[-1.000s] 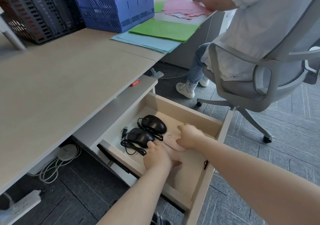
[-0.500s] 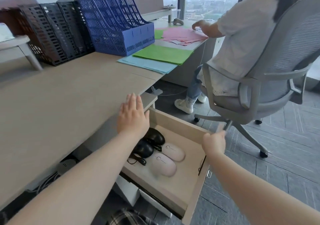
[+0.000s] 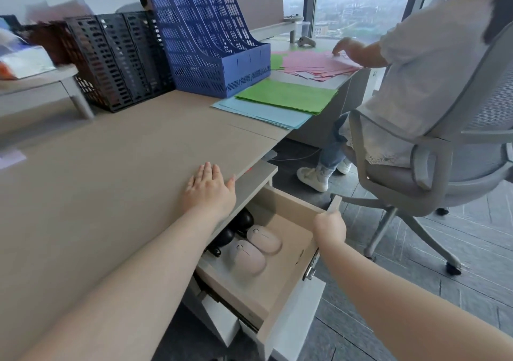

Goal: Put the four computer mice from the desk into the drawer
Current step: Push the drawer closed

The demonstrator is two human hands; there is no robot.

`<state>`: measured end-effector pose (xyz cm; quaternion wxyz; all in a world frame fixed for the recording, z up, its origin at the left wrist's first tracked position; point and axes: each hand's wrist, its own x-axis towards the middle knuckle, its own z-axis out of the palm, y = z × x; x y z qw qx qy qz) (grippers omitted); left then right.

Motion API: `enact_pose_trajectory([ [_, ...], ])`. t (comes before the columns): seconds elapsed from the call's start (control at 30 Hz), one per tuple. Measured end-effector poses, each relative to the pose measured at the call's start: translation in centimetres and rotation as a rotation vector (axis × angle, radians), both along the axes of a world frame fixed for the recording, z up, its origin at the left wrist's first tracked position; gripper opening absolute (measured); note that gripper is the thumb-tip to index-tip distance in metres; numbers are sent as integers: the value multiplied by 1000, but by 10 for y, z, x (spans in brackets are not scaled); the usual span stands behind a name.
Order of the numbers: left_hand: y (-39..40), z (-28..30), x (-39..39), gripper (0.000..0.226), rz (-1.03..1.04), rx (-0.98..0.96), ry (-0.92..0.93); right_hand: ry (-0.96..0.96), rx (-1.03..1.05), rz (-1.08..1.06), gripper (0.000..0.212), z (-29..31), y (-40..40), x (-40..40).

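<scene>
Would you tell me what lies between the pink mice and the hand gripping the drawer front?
In the head view, only bare drawer floor separates the pink mice from the right hand.

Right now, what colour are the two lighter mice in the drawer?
Pale pink, both mice lying side by side in the drawer; the head view shows it.

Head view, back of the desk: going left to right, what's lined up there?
Black file rack → blue file rack → green paper → pink paper → the seated person's hand on the pink sheets.
</scene>
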<state>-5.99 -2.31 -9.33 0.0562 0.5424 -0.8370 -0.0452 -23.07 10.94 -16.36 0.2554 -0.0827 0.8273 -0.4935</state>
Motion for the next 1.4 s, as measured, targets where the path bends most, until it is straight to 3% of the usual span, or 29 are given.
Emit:
enact_pose_trajectory([
  [0.1,-11,1,2,66,-40,38,-7,-52,-47,27,33,-2,-12,13],
  [0.37,-28,9,9,62,-129,85,-11,-168,-120,250,49,-22,-17,58],
  [0.8,-33,10,7,62,-199,116,-34,25,5,476,51,-41,-63,67],
  [1.0,-36,10,7,62,-221,114,-37,122,44,607,66,-45,-71,70],
  [1.4,-35,9,6,61,-217,106,-45,177,-17,607,77,-59,-79,79],
])
